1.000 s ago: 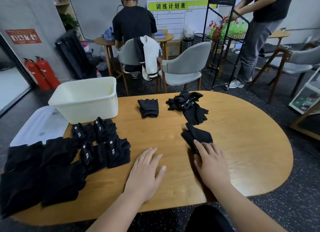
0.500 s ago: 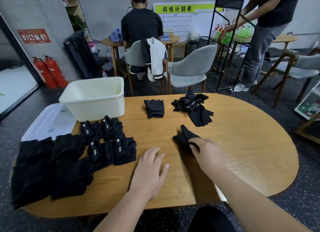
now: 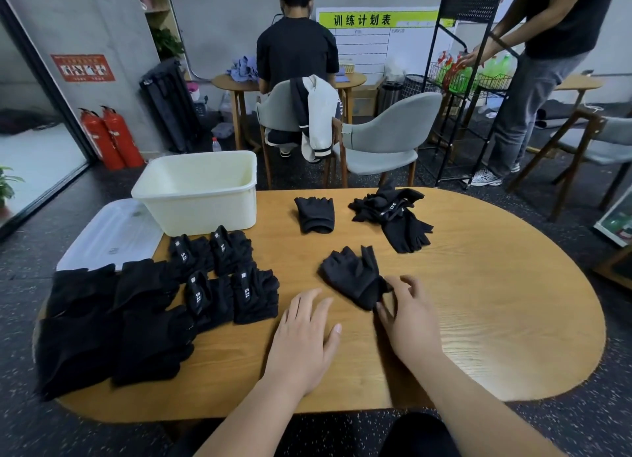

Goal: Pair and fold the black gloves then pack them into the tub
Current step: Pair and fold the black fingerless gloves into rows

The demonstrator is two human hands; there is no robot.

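A black fingerless glove (image 3: 352, 275) lies on the wooden table (image 3: 478, 313), its fingers pointing away from me. My right hand (image 3: 407, 316) pinches its cuff end between thumb and fingers. My left hand (image 3: 304, 330) lies flat on the table just left of it, holding nothing. A loose pile of black gloves (image 3: 393, 214) sits further back on the right. One folded pair (image 3: 314, 214) lies at the back middle. Several folded pairs (image 3: 225, 272) sit in rows left of my hands. The cream tub (image 3: 198, 214) stands at the table's back left, with nothing visible inside.
A clear lid (image 3: 109, 231) lies left of the tub. More black gloves (image 3: 102, 323) are spread flat at the table's left end. Two grey chairs (image 3: 383, 142) stand behind the table. One person sits at a far table, and another stands at a black wire rack (image 3: 458, 80).
My right hand went from lying flat on the glove to gripping it and dragging it left. The glove now lies spread out. My left hand stayed flat on the table.
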